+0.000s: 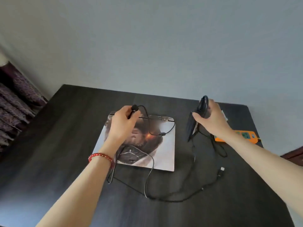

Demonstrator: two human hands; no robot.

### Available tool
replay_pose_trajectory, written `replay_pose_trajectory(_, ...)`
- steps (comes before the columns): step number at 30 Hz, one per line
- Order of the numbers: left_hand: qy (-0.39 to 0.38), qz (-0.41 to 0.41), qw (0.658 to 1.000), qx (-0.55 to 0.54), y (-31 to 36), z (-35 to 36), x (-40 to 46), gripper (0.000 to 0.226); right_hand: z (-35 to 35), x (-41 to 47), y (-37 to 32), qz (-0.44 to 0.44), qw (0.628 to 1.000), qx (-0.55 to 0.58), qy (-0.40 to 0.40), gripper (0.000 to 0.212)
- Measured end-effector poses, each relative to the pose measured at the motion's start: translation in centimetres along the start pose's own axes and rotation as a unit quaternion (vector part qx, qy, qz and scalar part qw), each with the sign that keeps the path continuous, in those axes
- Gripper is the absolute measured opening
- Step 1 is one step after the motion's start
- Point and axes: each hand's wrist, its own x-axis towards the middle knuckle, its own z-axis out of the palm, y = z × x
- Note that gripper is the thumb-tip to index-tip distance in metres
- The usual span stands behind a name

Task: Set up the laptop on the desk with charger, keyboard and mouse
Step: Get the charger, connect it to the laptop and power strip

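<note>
Purple-textile: a dark purple knitted throw lies bunched at the far left, beside the dark wood-grain desk.
Left hand: the left hand, with a red bead bracelet at the wrist, has its fingers curled round a black cable plug held above the laptop's hinge edge.
Laptop: a closed flat laptop with a printed picture skin on its lid lies mid-desk, with thin black cables looped across the lid and trailing forward over the desk.
Right hand: the right hand grips a black charger brick and what looks like a dark mouse, lifted clear of the desk.
Loose end: a USB connector rests near the right forearm.
Power: an orange power strip sits at the right edge.
Risk: lifting either hand further could drag the tangled cables taut, snagging the lid or tugging the laptop sideways.
Missing: I cannot make out a keyboard.
</note>
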Motion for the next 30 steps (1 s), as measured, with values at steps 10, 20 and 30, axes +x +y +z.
replay_pose_trajectory(10,0.08,0.177,0.978,0.072,13.5,6.7,17.2,0.027,-4.7,12.9,-2.6,0.093,0.912,0.272,0.291,0.042)
replay_pose_trajectory(20,0.038,0.156,0.979,0.129,8.8,13.7,23.7,0.03,-3.6,17.2,4.3,0.062,0.937,0.158,0.304,0.038)
replay_pose_trajectory(30,-0.166,-0.071,0.983,0.029,0.4,17.4,22.8,0.017,0.5,15.6,7.8,-0.168,0.915,-0.367,-0.021,0.056)
